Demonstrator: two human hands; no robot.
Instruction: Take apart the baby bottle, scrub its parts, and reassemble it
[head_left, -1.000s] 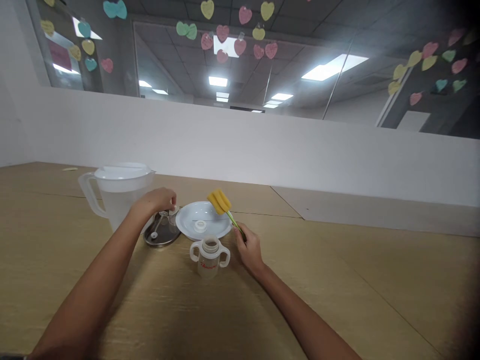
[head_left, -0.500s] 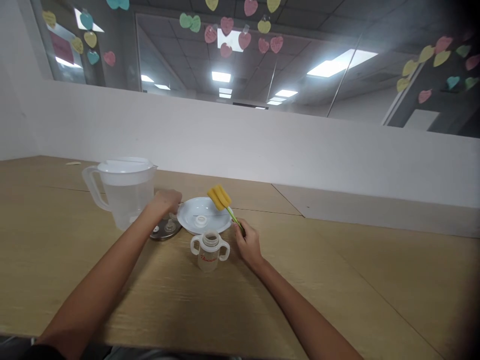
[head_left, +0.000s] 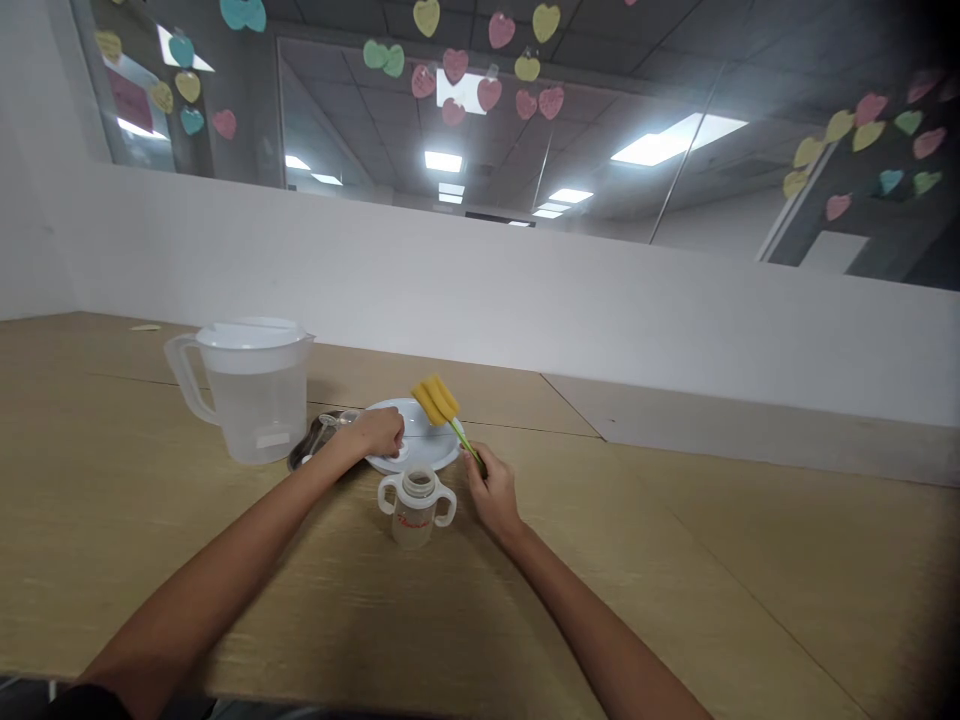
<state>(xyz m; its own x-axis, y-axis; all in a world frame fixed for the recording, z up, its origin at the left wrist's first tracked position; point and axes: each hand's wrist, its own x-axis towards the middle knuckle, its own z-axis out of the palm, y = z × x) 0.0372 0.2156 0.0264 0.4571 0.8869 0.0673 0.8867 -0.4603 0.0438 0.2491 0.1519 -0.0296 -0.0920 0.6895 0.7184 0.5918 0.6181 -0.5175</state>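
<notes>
My right hand point(head_left: 493, 490) is closed around the thin green handle of a bottle brush point(head_left: 435, 400); its yellow sponge head points up and left, over the plate's far side. Reaching over a shallow white plate point(head_left: 436, 455), my left hand point(head_left: 381, 432) has its fingers curled down onto a small white ring point(head_left: 403, 452) lying there. The fingertips are partly hidden. Between my forearms, a clear baby bottle point(head_left: 412, 525) with two white handles and red lettering stands upright, its mouth uncovered.
A lidded translucent pitcher point(head_left: 259, 400) stands at the left, its handle facing left. Beside it, a dark metal tray point(head_left: 298, 456) holds small clear parts, partly covered by my left wrist. A white wall point(head_left: 480, 290) rises behind the wooden table point(head_left: 660, 560).
My left hand has moved right, from above the metal tray to the white ring on the plate. My right hand keeps the brush in almost the same place.
</notes>
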